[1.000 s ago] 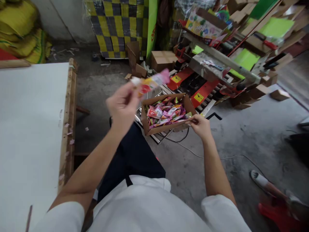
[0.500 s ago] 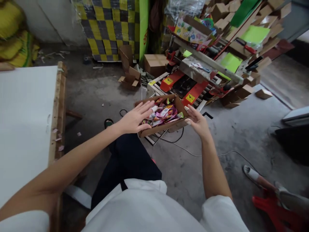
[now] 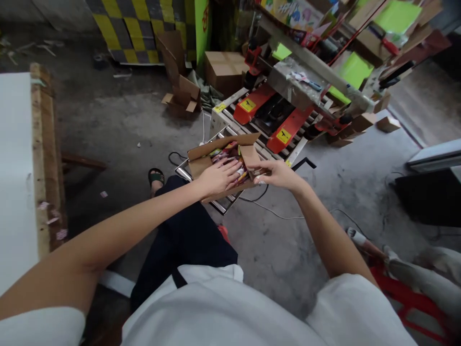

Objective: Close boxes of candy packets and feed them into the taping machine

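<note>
An open cardboard box (image 3: pixel 216 142) rests on the end of a roller conveyor (image 3: pixel 222 204) in front of me. Colourful small packets (image 3: pixel 225 153) fill it. My left hand (image 3: pixel 220 178) lies flat on the packets with its fingers stretched out. Both short end flaps lean inward, and the long flaps stand outward. At the right end flap (image 3: pixel 249 156), my right hand (image 3: pixel 276 174) touches the cardboard with extended fingers, thumb apart below them. Part of the contents is hidden under my left hand and the flaps.
A taping machine with red plates (image 3: pixel 254 103) stands beyond the box. An open carton (image 3: pixel 182 96) and a closed carton (image 3: pixel 225 69) sit on the floor. To the left is a white-topped table (image 3: pixel 16 158). A person's leg (image 3: pixel 414 274) and a red stool (image 3: pixel 414 302) are at right.
My left hand has come down onto the packets. My right hand has moved left to the box's end flap. The end flaps now lean inward. The view has shifted.
</note>
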A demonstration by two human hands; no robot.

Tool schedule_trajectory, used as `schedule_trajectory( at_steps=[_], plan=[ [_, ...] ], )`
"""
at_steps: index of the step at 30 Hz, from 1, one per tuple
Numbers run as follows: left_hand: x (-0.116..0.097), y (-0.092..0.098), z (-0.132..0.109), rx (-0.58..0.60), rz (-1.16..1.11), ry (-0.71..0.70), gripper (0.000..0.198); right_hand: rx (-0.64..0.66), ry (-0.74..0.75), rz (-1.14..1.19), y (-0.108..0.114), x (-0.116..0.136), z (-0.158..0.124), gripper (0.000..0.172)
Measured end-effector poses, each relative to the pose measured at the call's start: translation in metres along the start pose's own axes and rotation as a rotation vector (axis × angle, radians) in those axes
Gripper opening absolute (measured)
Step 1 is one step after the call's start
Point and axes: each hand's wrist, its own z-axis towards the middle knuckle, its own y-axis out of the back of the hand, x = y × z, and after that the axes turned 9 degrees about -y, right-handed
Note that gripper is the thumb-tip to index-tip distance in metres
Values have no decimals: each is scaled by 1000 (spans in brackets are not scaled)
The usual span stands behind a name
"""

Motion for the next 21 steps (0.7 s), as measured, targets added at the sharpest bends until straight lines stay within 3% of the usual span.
schedule_trajectory(
  at_steps=[6,10,15,17,21],
  plan=[
    [39,30,-4,110,-432,107,56,-175,-131,-177,-17,10,38,36],
    [45,37,-12,-24,-795,213,49,-272,-189,-317,-33,10,50,33],
    [21,15,-12,-302,-497,126,40,-412,-187,-417,-54,11,43,29],
    [13,8,-7,-367,-393,193,36,-574,-215,-430,-68,12,37,36],
    [2,-1,6,-455,-305,411,39,-887,-354,-364,-110,14,26,65]
  ],
)
